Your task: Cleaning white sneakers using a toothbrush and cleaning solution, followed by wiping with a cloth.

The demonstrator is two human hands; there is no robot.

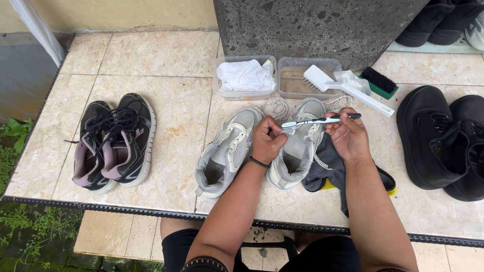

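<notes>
One toothbrush (322,120) in two hands, above two grey sneakers (262,146)

Both forearms are bare from elbow to wrist, with no sleeves in view. The left hand (268,140) has a thin black band (259,162) around the wrist, narrow and plain, like a cord or bead bracelet; its details are too small to make out. The right hand (348,136) wears nothing: no ring, watch or glove shows on it. Neither hand is gloved. At the bottom edge, the legs are covered by black shorts (176,247), dark and plain, with no visible pattern. Near the left elbow a dark rounded edge with faint marks shows, but what it is cannot be told.
</notes>
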